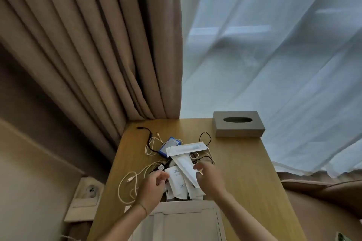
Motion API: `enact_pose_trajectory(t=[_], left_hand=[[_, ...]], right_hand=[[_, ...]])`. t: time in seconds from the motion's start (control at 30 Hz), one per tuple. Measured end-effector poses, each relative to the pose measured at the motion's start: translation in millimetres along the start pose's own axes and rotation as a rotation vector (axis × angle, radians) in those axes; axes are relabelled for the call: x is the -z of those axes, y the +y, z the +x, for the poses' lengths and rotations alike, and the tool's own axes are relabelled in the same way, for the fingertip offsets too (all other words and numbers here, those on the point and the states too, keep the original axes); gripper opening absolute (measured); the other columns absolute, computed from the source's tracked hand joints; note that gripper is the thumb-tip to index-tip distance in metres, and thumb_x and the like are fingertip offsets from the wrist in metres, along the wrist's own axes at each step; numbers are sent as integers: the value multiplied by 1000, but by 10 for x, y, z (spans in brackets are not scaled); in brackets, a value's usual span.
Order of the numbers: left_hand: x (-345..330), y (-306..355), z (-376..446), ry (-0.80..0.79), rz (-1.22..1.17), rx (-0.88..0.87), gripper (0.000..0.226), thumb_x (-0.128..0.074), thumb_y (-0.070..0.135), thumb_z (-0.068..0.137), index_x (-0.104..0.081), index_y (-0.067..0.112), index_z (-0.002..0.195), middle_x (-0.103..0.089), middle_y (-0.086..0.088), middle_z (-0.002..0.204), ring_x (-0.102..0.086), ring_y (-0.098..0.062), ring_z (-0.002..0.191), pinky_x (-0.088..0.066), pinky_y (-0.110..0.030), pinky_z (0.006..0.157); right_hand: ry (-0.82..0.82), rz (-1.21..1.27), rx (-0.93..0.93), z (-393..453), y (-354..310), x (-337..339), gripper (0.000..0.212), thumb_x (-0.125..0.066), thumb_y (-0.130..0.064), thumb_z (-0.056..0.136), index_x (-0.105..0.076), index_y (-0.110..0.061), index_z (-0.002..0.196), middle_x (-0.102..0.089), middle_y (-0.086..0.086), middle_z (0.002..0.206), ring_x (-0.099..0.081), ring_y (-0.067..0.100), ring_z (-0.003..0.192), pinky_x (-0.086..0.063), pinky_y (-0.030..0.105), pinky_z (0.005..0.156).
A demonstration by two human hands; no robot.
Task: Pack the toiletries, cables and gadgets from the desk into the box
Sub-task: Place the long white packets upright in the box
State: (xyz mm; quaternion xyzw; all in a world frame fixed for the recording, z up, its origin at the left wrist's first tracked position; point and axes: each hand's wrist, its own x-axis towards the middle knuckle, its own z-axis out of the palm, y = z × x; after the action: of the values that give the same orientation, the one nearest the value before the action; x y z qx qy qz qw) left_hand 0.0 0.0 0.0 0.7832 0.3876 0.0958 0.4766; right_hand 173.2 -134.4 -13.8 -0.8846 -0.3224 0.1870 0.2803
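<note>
A heap of white sachets (177, 182), long white packets (186, 147), a blue gadget (166, 147), black cables (205, 137) and white cables (125, 186) lies on the wooden desk (244, 166). Just in front of the heap, at the desk's near edge, stands the pale box (184, 206), with some sachets hanging over its far rim. My left hand (151, 188) hovers at the heap's left and pinches the corner of a white sachet. On the right, my right hand (209, 179) has its fingers curled round the lower end of a long white packet (186, 168).
A grey tissue box (238, 124) stands at the desk's back right corner. Brown curtains (117, 55) and a sheer white curtain (274, 55) hang behind the desk. A wall socket (91, 190) sits to the left of the desk, below its edge.
</note>
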Motion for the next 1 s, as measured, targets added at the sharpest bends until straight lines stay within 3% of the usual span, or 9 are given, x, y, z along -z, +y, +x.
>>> enact_pose_trajectory(t=[0.07, 0.17, 0.4, 0.5, 0.67, 0.77, 0.83, 0.9, 1.0], left_hand=[[-52, 48, 70, -1, -8, 31, 34, -53, 2, 94, -69, 32, 93, -71, 11, 99, -65, -5, 97, -53, -23, 85], [-104, 128, 119, 18, 6, 30, 36, -53, 2, 94, -68, 35, 90, -71, 12, 99, -65, -4, 97, -54, -27, 89], [-50, 162, 231, 85, 53, -40, 36, -55, 2, 93, -68, 34, 88, -69, 17, 94, -61, 7, 92, -49, -13, 78], [80, 166, 333, 132, 54, -54, 36, -55, 1, 92, -69, 34, 86, -70, 17, 93, -62, 7, 90, -50, -14, 76], [197, 156, 561, 179, 91, -43, 36, -54, 0, 91, -70, 32, 88, -70, 15, 97, -64, 4, 91, -54, -18, 80], [176, 179, 742, 197, 105, -21, 37, -53, 0, 90, -70, 32, 87, -70, 13, 97, -65, -1, 92, -55, -25, 80], [123, 216, 877, 227, 113, -24, 38, -52, -1, 88, -69, 32, 83, -70, 12, 94, -65, -4, 90, -56, -28, 76], [20, 276, 1014, 248, 125, -39, 37, -51, -2, 87, -68, 30, 81, -70, 12, 90, -65, -5, 85, -57, -31, 72], [-222, 383, 1216, 190, 181, -68, 33, -50, -1, 87, -70, 24, 84, -69, 8, 93, -65, -10, 87, -56, -31, 76]], right_hand=[[-89, -149, 66, 138, -84, -102, 34, -54, -21, 92, -65, -26, 124, -66, -6, 124, -60, 17, 113, -47, 28, 84], [-202, -338, 143, 280, -217, -251, 30, -53, -27, 92, -59, -19, 120, -65, 4, 121, -59, 26, 108, -53, 39, 87], [-200, -514, 162, 445, -221, -441, 42, -62, -22, 88, -49, -14, 127, -59, 12, 124, -50, 32, 117, -44, 41, 96], [-214, -481, 162, 459, -202, -407, 32, -61, -15, 86, -56, -13, 117, -60, 12, 120, -55, 31, 111, -48, 39, 89], [-207, -268, 52, 468, -157, -140, 28, -52, -8, 82, -66, -17, 105, -67, 1, 103, -63, 23, 92, -55, 36, 76], [-225, -54, -19, 481, -72, 124, 31, -51, -5, 78, -71, -20, 98, -67, -6, 86, -59, 14, 74, -45, 23, 58], [-233, 179, -94, 484, 29, 336, 26, -53, -4, 76, -73, -18, 87, -66, -6, 73, -58, 13, 61, -41, 23, 51], [-210, 399, -187, 481, 133, 544, 22, -62, -6, 77, -72, -25, 82, -70, -6, 73, -64, 12, 61, -45, 23, 50], [-138, 669, -311, 495, 279, 685, 21, -67, -8, 83, -70, -27, 92, -73, -1, 91, -71, 20, 79, -54, 33, 60]])
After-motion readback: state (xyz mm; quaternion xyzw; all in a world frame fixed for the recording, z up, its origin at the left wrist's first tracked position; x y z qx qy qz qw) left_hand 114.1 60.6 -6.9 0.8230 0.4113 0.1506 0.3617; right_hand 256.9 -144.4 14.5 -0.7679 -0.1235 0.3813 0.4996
